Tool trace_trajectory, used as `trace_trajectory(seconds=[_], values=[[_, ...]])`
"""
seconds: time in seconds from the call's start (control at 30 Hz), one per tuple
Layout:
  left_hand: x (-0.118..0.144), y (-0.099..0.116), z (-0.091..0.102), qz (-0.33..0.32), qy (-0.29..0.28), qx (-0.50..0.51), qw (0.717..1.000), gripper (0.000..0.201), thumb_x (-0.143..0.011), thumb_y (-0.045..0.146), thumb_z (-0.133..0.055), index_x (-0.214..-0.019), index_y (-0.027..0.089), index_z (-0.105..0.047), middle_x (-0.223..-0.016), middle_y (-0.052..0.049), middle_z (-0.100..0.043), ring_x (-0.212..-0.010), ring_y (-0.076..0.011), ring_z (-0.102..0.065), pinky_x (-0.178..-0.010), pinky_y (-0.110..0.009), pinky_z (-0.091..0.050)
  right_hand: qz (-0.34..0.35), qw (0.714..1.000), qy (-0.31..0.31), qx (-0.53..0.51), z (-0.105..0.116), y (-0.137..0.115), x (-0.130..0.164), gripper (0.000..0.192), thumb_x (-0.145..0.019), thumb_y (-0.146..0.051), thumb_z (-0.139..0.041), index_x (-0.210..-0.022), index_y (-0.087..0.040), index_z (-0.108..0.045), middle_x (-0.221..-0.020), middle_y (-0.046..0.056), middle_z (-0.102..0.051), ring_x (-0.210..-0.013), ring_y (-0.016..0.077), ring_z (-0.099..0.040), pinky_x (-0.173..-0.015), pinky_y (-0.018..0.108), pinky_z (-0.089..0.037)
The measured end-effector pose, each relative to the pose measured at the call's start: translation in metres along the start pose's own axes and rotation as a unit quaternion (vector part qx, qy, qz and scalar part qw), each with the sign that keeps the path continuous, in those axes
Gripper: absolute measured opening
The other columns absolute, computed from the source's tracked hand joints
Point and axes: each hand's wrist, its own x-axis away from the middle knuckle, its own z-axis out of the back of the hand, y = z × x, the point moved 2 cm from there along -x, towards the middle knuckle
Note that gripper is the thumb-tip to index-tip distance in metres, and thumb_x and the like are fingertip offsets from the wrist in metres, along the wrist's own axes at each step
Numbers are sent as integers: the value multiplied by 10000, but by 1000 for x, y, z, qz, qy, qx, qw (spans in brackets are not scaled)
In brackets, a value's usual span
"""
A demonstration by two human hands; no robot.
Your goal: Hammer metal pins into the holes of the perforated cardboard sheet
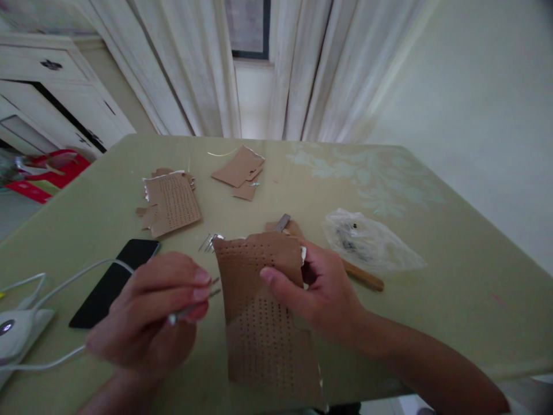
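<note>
My right hand (319, 288) grips a torn piece of brown cardboard (263, 340) by its right side, with the thumb flat on its face. Rows of small holes run across the cardboard. Close to its left edge, my left hand (155, 311) pinches slim metal nails (215, 287) between fingers and thumb; their tips point at the cardboard and seem just apart from it. The left hand is slightly blurred. More loose nails (209, 242) lie behind the cardboard's top left corner. Partly hidden behind the right hand is a hammer (363, 276) with a wooden handle.
A clear plastic bag (375, 242) with small dark pieces lies on the right. Punched cardboard scraps (173, 202) and more cardboard pieces (239, 167) lie farther back. On the left are a black phone (116, 282), a white cable (69, 282) and a white power strip (21, 334).
</note>
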Motion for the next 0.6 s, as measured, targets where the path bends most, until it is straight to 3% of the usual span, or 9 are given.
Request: trace_trajectory(seconds=[0.03, 0.1, 0.13, 0.17, 0.23, 0.3, 0.37, 0.6], values=[[-9, -8, 0, 46, 64, -6, 997, 106, -1071, 342, -719, -996, 348, -793, -926, 67, -788, -883, -169, -757, -805, -425, -628, -2, 1000, 11, -24, 2, 0, -1, 219, -967, -411, -803, -993, -199, -754, -794, 4, -711, -660, 153, -624, -571, 261, -520], [-24, -30, -1, 178, 59, -34, 982, 112, -1067, 343, -721, -1007, 279, -792, -980, 68, -824, -929, -174, -789, -860, -422, -626, -1, 997, 44, -60, 8, -2, -3, 204, -956, -388, -826, -1001, -201, -759, -784, -4, -708, -657, 151, -643, -554, 243, -539], [-30, -43, 1, 221, 54, -66, 972, 137, -990, 395, -799, -954, 263, -791, -912, 47, -834, -838, -193, -789, -810, -416, -635, 1, 996, 60, -69, 11, -4, -5, 200, -949, -380, -837, -1006, -201, -768, -791, -1, -720, -671, 156, -663, -559, 242, -556], [-33, -57, 1, 270, -29, -109, 956, 191, -956, 448, -808, -935, 257, -806, -890, 16, -843, -804, -223, -790, -791, -419, -640, 3, 995, 75, -71, 14, -5, -6, 198, -942, -376, -847, -1003, -201, -778, -804, 7, -738, -690, 166, -685, -569, 246, -575], [-34, -84, 3, 323, -196, -235, 895, 252, -964, 483, -734, -944, 255, -838, -893, -48, -851, -821, -305, -799, -776, -448, -616, 6, 994, 89, -65, 20, -8, -9, 197, -935, -377, -856, -1002, -202, -798, -857, 29, -784, -745, 190, -729, -608, 268, -617], [-31, -104, 6, 349, -283, -346, 823, 289, -991, 453, -661, -973, 236, -852, -961, -128, -860, -918, -398, -804, -802, -504, -590, 10, 994, 92, -53, 23, -10, -11, 196, -940, -380, -855, -1011, -203, -811, -892, 42, -807, -775, 205, -748, -633, 286, -641], [-27, -114, 7, 361, -312, -391, 788, 305, -1012, 423, -620, -1013, 225, -852, -1036, -177, -860, -1002, -445, -797, -828, -534, -574, 13, 995, 91, -43, 24, -10, -11, 196, -945, -380, -853, -1015, -201, -818, -890, 45, -810, -778, 209, -751, -634, 290, -645], [-25, -109, -1, 355, -327, -366, 796, 286, -997, 429, -634, -1003, 231, -839, -1054, -130, -869, -1005, -367, -804, -819, -437, -562, 18, 995, 80, -63, 23, -5, -12, 197, -939, -375, -870, -1019, -200, -824, -894, 45, -819, -765, 201, -756, -623, 276, -643]])
